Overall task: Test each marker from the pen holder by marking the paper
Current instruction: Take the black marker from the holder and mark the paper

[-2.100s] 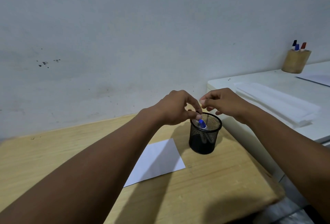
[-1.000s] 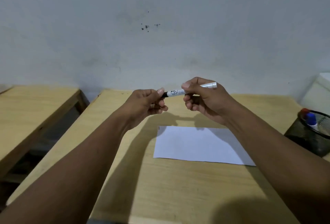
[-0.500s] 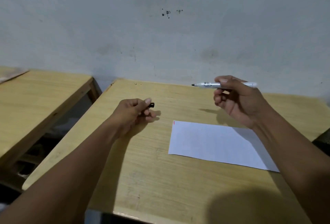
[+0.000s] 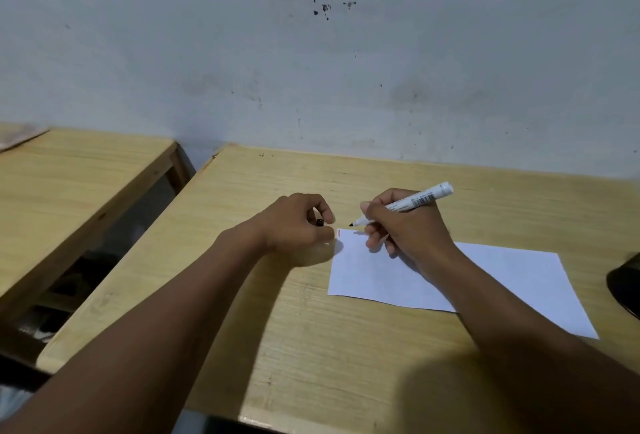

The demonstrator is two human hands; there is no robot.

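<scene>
The right hand [image 4: 403,226] has come down from the raised position it held half a second ago, and the marker [image 4: 403,206] it grips now slants with its black tip just above, or just touching, the far left corner of the paper [image 4: 485,281]; the view does not settle which. A second ago both hands were together on the marker, pulling the cap off. Now they are apart, and the left hand [image 4: 294,226] has settled beside the paper's left edge, fingers curled around the small black cap [image 4: 319,222], whose end pokes out between thumb and forefinger.

A short red stroke [image 4: 339,233] already sits at that same far left corner, just left of the tip, so I judge one marker has been tested and this is the next. No black mark shows on the sheet yet.

The paper lies flat on the wooden desk [image 4: 311,329], right of centre. The pen holder [image 4: 627,284] is only a dark shape at the right edge of the view, near the paper's right side; its contents cannot be seen.

The step in hand looks like the stroke itself: a short drag beside the red line. The left hand's heel seems to rest by the sheet and may steady it.
</scene>
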